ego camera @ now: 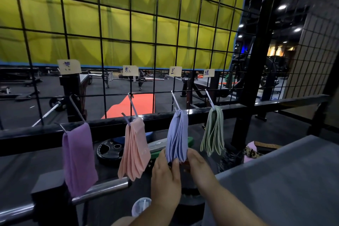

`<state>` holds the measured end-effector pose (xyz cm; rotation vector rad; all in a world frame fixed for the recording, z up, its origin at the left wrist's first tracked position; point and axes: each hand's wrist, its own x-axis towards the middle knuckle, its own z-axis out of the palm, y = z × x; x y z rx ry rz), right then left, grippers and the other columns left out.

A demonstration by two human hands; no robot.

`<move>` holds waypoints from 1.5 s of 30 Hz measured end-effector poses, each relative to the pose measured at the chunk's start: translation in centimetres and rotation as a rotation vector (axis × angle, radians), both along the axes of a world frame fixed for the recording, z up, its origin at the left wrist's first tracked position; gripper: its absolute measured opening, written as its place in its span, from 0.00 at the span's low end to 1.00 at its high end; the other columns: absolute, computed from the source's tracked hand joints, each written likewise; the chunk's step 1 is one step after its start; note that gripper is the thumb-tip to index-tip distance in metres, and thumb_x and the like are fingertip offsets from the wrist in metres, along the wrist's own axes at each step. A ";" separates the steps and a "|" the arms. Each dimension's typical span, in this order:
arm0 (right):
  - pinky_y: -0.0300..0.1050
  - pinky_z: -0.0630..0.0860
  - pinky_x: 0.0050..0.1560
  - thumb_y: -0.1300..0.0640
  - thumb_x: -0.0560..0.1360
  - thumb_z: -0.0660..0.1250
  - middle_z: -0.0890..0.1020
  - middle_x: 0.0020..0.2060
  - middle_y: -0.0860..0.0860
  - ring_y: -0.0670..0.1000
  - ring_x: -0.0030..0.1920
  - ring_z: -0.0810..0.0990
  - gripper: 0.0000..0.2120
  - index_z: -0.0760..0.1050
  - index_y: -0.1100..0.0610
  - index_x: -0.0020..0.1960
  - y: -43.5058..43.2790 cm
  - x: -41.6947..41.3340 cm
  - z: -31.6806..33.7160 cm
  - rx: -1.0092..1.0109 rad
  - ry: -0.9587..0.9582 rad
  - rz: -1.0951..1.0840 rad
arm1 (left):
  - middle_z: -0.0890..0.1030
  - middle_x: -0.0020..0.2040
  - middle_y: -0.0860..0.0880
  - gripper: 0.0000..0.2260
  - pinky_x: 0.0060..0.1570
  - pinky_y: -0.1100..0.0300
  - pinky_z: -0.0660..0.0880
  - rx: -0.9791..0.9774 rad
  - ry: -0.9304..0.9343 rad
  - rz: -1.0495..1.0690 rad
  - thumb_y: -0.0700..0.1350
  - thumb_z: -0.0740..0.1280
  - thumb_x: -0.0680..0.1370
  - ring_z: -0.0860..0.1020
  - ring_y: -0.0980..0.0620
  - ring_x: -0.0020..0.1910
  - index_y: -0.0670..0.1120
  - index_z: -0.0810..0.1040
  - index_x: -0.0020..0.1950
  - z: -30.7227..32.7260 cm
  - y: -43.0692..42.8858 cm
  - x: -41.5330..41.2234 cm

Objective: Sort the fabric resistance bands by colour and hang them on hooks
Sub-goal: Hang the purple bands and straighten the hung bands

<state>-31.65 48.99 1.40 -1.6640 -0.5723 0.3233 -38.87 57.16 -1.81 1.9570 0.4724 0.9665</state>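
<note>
Four bunches of fabric bands hang from metal hooks on a black wire grid: purple bands at the left, then pink bands, blue bands and green bands. A paper label sits above each hook. My left hand pinches the lower end of the blue bunch from the left. My right hand holds the same lower end from the right, thumb against the fabric.
A black rail runs across behind the bands. Weight plates lie below it, and a steel bar crosses at the lower left. A grey surface fills the lower right. A plastic cup stands under my left arm.
</note>
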 end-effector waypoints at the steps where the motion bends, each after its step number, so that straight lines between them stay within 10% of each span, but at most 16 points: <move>1: 0.45 0.77 0.57 0.53 0.83 0.54 0.83 0.51 0.46 0.45 0.53 0.81 0.14 0.77 0.51 0.60 0.0 0.0 0.1 -0.006 -0.004 -0.005 | 0.70 0.63 0.57 0.18 0.59 0.62 0.65 -0.002 -0.002 -0.003 0.53 0.57 0.81 0.67 0.59 0.61 0.55 0.64 0.72 0.0 0.1 0.0; 27: 0.38 0.73 0.43 0.54 0.83 0.56 0.81 0.45 0.50 0.47 0.45 0.78 0.10 0.76 0.50 0.52 -1.9 -0.8 0.9 -0.020 -0.040 -0.171 | 0.73 0.61 0.51 0.15 0.59 0.59 0.67 -0.038 0.165 -0.039 0.54 0.57 0.82 0.70 0.52 0.62 0.50 0.70 0.66 -0.7 -1.4 -0.9; 33: 0.34 0.71 0.38 0.57 0.83 0.58 0.80 0.39 0.51 0.47 0.40 0.78 0.10 0.77 0.55 0.50 -2.7 -0.2 1.3 0.042 -0.119 -0.262 | 0.75 0.50 0.52 0.09 0.51 0.58 0.70 0.026 0.147 -0.074 0.53 0.56 0.82 0.72 0.53 0.52 0.51 0.72 0.52 0.5 -2.3 -0.5; 45: 0.47 0.73 0.43 0.53 0.82 0.59 0.79 0.34 0.50 0.50 0.38 0.77 0.13 0.78 0.53 0.43 -5.4 2.7 4.0 0.120 -0.248 -0.408 | 0.74 0.49 0.51 0.10 0.45 0.58 0.67 0.014 0.155 -0.219 0.54 0.54 0.83 0.72 0.55 0.46 0.51 0.71 0.52 4.4 -6.5 0.9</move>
